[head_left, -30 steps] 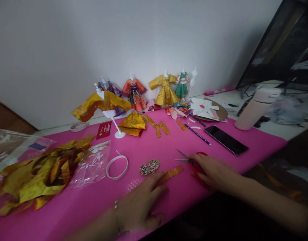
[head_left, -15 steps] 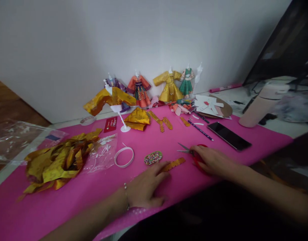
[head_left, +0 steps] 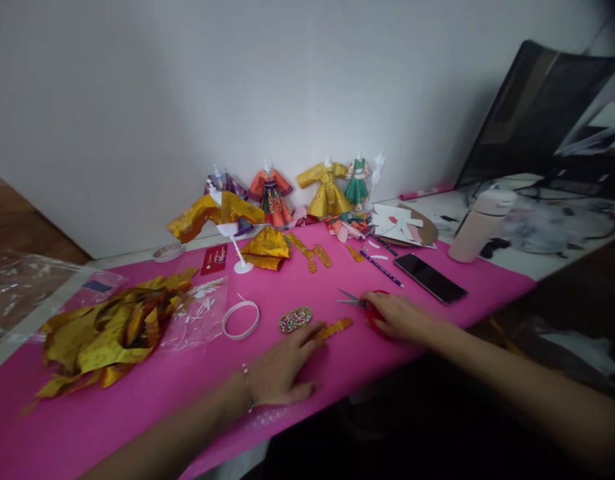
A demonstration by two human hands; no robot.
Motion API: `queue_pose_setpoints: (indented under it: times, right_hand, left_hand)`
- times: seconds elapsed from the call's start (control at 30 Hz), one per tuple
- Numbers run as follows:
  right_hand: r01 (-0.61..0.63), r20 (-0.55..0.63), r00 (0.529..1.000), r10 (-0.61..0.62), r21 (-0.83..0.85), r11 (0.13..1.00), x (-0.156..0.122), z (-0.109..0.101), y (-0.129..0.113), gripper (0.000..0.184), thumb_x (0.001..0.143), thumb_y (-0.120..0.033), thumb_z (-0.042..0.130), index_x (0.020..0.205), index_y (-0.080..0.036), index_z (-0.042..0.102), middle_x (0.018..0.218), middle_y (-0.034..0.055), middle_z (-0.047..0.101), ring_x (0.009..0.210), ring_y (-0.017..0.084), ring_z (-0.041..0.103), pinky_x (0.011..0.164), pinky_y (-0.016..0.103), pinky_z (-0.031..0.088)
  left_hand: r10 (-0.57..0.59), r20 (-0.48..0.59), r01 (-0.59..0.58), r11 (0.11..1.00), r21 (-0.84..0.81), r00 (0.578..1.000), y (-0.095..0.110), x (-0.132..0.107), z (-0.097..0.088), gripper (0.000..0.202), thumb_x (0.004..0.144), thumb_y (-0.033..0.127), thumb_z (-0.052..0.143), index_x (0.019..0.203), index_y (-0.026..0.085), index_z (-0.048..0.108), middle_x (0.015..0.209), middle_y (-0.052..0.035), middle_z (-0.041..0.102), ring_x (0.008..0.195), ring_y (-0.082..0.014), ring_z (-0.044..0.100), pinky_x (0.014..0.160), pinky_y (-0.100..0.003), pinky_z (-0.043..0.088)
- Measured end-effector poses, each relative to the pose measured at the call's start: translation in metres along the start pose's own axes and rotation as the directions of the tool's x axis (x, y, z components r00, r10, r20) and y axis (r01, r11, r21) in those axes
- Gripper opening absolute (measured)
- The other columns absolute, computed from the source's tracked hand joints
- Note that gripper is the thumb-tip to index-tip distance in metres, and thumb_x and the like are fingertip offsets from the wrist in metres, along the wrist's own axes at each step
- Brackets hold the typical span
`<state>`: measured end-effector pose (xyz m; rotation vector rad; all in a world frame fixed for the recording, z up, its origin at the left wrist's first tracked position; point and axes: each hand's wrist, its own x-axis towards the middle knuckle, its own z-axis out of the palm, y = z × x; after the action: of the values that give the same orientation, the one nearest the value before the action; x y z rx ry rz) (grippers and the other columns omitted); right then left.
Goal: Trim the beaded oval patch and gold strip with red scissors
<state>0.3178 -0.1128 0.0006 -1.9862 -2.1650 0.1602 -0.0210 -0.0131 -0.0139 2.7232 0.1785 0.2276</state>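
Observation:
My left hand (head_left: pixel 282 367) rests low on the pink mat, its fingers spread and the fingertips touching one end of a small gold fabric strip (head_left: pixel 340 327). Just beyond those fingertips lies an oval container of many-coloured pins or beads (head_left: pixel 295 320). My right hand (head_left: pixel 400 317) is closed over the red handles of a pair of scissors (head_left: pixel 358 302). Their blades are slightly apart and point left, above the strip and not touching it. More cut gold pieces (head_left: pixel 323 256) lie farther back, beside a folded piece of gold fabric (head_left: pixel 267 249).
Crumpled gold fabric (head_left: pixel 107 333) and a plastic bag of white pieces (head_left: pixel 200 313) fill the left side. A roll of white tape (head_left: pixel 241 320) lies centre-left. Doll stands with costumes (head_left: pixel 327 193) line the wall. On the right are a phone (head_left: pixel 430 277) and a pink bottle (head_left: pixel 480 230).
The camera view has swung, so the table items sit further left and more of the right side shows. Both hands keep about the same places by the strip and scissors.

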Motion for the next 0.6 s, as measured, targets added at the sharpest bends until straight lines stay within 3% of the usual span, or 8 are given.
queue_pose_setpoints:
  times: [0.23, 0.4, 0.5, 0.6]
  right_hand:
    - [0.002, 0.026, 1.000, -0.004, 0.076, 0.997, 0.004, -0.005, 0.002, 0.040, 0.107, -0.042, 0.074, 0.141, -0.022, 0.068, 0.142, 0.0114, 0.068, 0.116, 0.029, 0.072, 0.095, 0.051, 0.063]
    - [0.027, -0.002, 1.000, -0.027, 0.098, 0.995, 0.005, -0.001, 0.002, 0.040, 0.107, -0.042, 0.074, 0.142, -0.022, 0.068, 0.143, 0.0116, 0.068, 0.117, 0.029, 0.072, 0.096, 0.052, 0.062]
    - [0.043, -0.016, 0.999, -0.042, 0.102, 0.994, 0.005, 0.000, 0.003, 0.040, 0.107, -0.042, 0.074, 0.142, -0.023, 0.068, 0.144, 0.0117, 0.068, 0.118, 0.029, 0.071, 0.097, 0.052, 0.062]
    - [0.060, -0.027, 0.998, -0.058, 0.102, 0.993, 0.006, 0.000, 0.004, 0.040, 0.107, -0.041, 0.074, 0.142, -0.023, 0.067, 0.144, 0.0117, 0.068, 0.118, 0.029, 0.071, 0.098, 0.053, 0.062]
  left_hand:
    - [0.048, -0.029, -0.045, 0.994, 0.098, 0.998, -0.002, 0.001, 0.000, 0.072, 0.098, 0.035, 0.070, 0.162, 0.023, 0.039, 0.178, -0.0243, 0.037, 0.159, -0.0459, 0.047, 0.122, -0.062, 0.051]
    - [0.146, -0.031, -0.136, 0.967, 0.215, 0.989, 0.006, 0.002, -0.003, 0.056, 0.103, 0.045, 0.062, 0.151, 0.018, 0.050, 0.164, -0.0272, 0.055, 0.144, -0.0453, 0.062, 0.115, -0.062, 0.056]
    - [0.193, -0.016, -0.181, 0.945, 0.273, 0.981, 0.010, 0.007, -0.013, 0.051, 0.101, 0.054, 0.067, 0.138, 0.019, 0.061, 0.152, -0.0223, 0.066, 0.128, -0.0402, 0.071, 0.111, -0.059, 0.059]
    - [0.168, -0.047, -0.144, 0.935, 0.326, 0.985, 0.001, 0.025, -0.033, 0.043, 0.102, 0.051, 0.073, 0.134, 0.022, 0.066, 0.145, -0.0156, 0.070, 0.124, -0.0340, 0.072, 0.111, -0.055, 0.060]
